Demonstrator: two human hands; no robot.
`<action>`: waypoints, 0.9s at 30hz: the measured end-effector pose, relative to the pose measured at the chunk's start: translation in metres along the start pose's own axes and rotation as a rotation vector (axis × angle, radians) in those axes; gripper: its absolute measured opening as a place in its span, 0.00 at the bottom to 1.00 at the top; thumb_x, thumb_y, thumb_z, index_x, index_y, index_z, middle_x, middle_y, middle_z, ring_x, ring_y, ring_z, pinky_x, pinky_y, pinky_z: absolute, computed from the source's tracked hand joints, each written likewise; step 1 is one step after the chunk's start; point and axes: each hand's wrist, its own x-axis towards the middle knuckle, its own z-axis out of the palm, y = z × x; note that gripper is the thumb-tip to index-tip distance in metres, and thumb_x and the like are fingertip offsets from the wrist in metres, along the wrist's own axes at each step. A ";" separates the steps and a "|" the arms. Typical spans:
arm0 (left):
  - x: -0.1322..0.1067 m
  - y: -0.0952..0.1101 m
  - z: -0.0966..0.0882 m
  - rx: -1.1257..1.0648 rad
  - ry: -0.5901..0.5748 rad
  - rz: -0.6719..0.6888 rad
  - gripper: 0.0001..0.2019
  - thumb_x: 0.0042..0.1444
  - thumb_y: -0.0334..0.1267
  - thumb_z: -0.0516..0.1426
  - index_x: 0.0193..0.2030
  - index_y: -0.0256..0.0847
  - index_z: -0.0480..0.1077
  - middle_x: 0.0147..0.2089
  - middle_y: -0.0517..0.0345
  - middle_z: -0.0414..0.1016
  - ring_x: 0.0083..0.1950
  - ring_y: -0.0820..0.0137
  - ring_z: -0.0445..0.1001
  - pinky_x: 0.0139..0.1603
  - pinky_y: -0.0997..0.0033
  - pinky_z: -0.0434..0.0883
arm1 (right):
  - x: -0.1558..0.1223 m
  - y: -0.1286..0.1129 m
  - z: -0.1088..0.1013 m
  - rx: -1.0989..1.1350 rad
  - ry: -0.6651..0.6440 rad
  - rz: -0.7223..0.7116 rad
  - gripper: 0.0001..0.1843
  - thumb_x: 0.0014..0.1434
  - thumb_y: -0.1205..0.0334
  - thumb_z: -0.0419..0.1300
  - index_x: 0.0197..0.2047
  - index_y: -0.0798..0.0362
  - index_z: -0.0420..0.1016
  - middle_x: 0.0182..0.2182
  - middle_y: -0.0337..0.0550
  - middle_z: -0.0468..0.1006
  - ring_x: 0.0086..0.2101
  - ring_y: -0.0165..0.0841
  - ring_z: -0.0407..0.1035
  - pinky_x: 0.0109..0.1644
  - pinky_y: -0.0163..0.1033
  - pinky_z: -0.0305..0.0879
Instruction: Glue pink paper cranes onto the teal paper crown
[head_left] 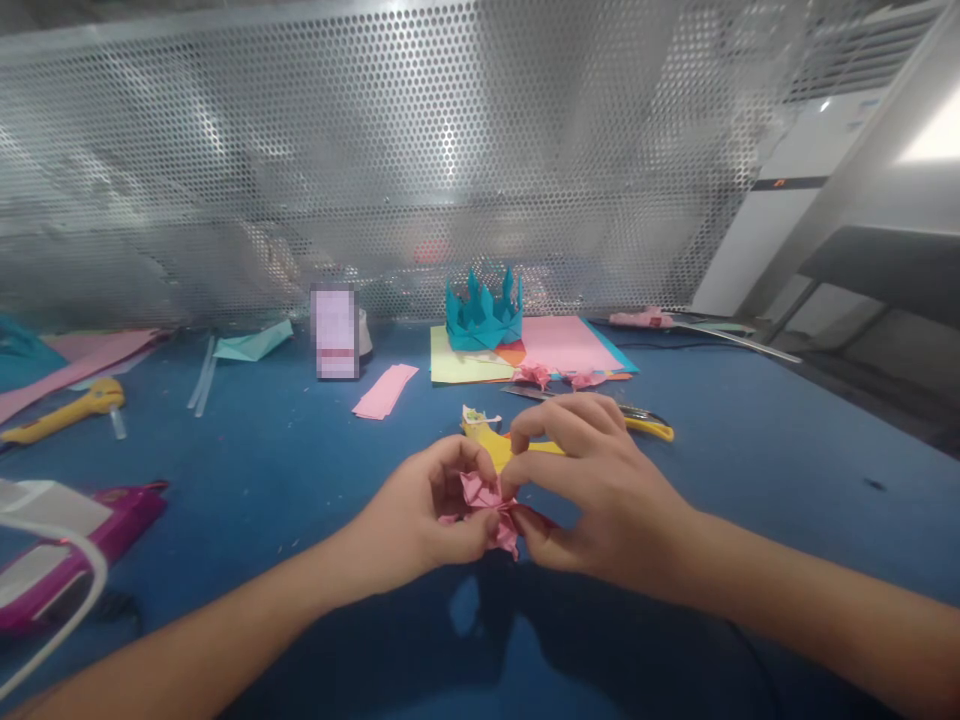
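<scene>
Between my two hands is a pink folded paper flower (495, 505), its creased petals spread out above the table. My left hand (431, 510) is closed on its left side, with thumb and fingers pinching the paper. From the right, my right hand (600, 480) pinches the flower's edge between thumb and forefinger; its other fingers curl above. Just behind the hands lies a yellow glue gun (486, 438), partly covered by my right hand. The underside of the flower is hidden by my fingers.
A teal paper crown (484, 318) stands on coloured sheets (574, 345) at the back. Pink strips (385, 391) and a propped phone (335, 333) are left of it. Scissors (649, 427) lie right. Another yellow glue gun (67, 412) and a purple device (124, 525) sit at left.
</scene>
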 end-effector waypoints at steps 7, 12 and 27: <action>0.001 0.003 -0.002 -0.063 -0.031 -0.031 0.14 0.48 0.36 0.63 0.37 0.38 0.62 0.30 0.61 0.70 0.30 0.77 0.71 0.34 0.76 0.68 | 0.001 0.004 -0.001 0.026 -0.039 -0.059 0.03 0.50 0.67 0.61 0.30 0.49 0.73 0.33 0.37 0.76 0.37 0.33 0.64 0.46 0.43 0.55; 0.001 0.010 -0.001 -0.037 -0.014 -0.025 0.14 0.48 0.36 0.63 0.36 0.39 0.61 0.27 0.65 0.69 0.24 0.80 0.67 0.25 0.80 0.64 | 0.002 0.006 -0.004 0.103 -0.160 -0.083 0.06 0.59 0.66 0.55 0.35 0.52 0.74 0.35 0.43 0.75 0.36 0.32 0.66 0.42 0.39 0.62; -0.005 0.020 0.004 0.659 0.144 0.116 0.05 0.48 0.36 0.58 0.28 0.39 0.65 0.33 0.61 0.64 0.29 0.76 0.63 0.29 0.75 0.64 | 0.001 0.002 0.003 0.067 -0.235 -0.131 0.12 0.62 0.68 0.52 0.29 0.55 0.73 0.30 0.43 0.73 0.30 0.30 0.65 0.36 0.35 0.63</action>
